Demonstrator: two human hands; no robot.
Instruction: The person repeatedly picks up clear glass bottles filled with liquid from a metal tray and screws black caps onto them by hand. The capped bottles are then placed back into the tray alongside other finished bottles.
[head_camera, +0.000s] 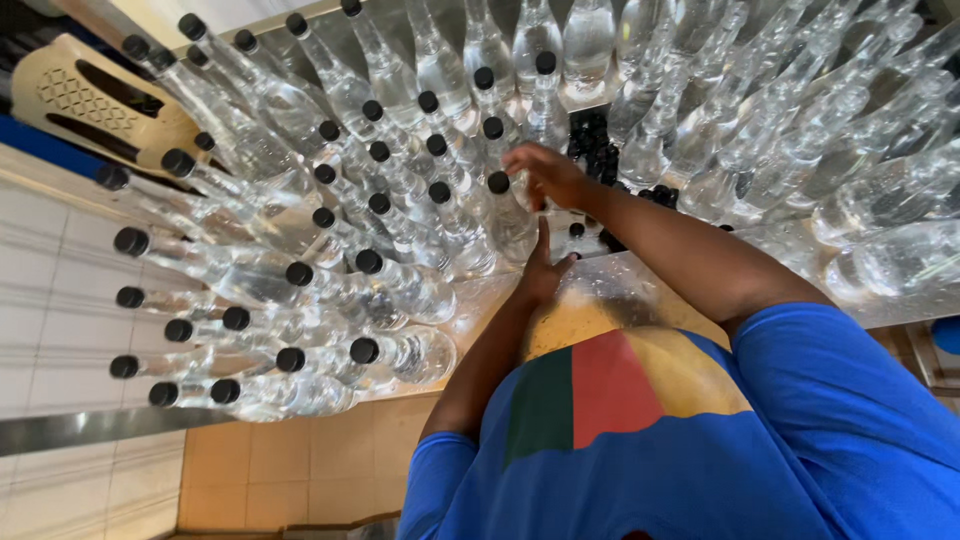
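Right hand (545, 172) pinches the black cap (498, 183) of a clear, filled bottle (512, 222): heavy, slick, stiff; best gripped at the neck. Left hand (543, 268) rests open against the table edge (640, 285).

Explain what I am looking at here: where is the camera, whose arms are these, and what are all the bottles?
There is one picture, taken by a camera worn on a person's head and looking steeply down, so the blue shirt fills the bottom. Both arms belong to that person. The table holds many clear plastic bottles: those on the left carry black caps, those on the right appear uncapped. A pile of loose black caps lies between them. The right hand has its fingers on top of a capped bottle. The left hand is open beside the bottles and holds nothing.
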